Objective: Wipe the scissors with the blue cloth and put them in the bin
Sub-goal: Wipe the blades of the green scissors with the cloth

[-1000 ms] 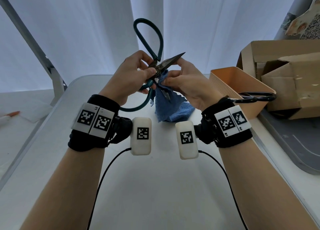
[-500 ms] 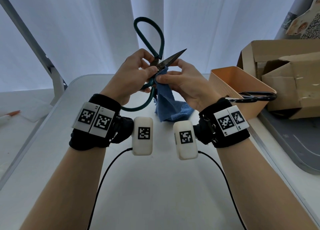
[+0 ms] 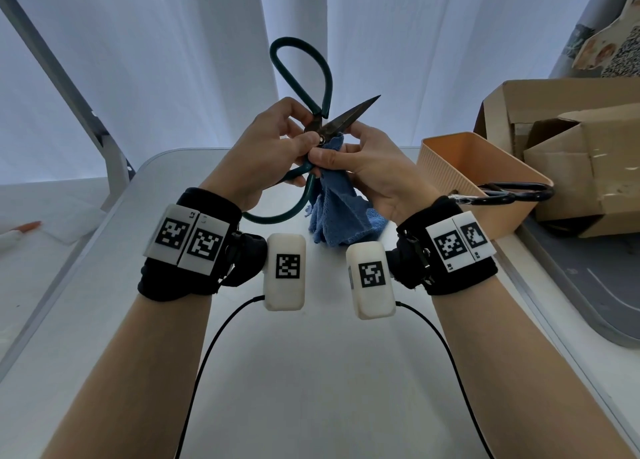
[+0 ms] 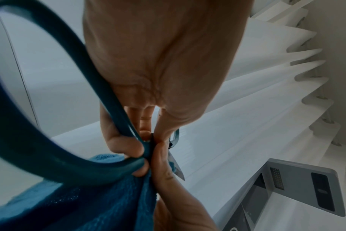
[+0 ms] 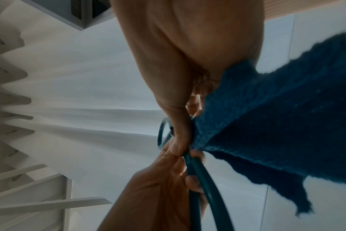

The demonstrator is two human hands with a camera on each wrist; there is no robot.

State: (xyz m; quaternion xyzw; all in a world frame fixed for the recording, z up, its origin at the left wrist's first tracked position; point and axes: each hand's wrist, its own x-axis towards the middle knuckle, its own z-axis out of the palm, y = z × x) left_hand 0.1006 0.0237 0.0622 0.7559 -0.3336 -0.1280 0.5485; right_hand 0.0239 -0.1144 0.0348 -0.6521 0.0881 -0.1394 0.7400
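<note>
Wiping stage, binning not yet begun: left hand [image 3: 266,153] grips the scissors [image 3: 320,126] at the pivot above the table's far centre, right hand [image 3: 367,167] pinches the blue cloth [image 3: 337,216] against one blade, and the bin [image 3: 446,178] waits at right.

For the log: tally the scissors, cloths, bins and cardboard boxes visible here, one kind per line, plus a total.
Scissors: 2, the green-handled pair held in both hands, and a dark-handled pair sticking out over the bin's rim
Blue cloth: 1
Orange bin: 1
Cardboard boxes: 1 cluster; separate count unclear
Total: 5
</note>
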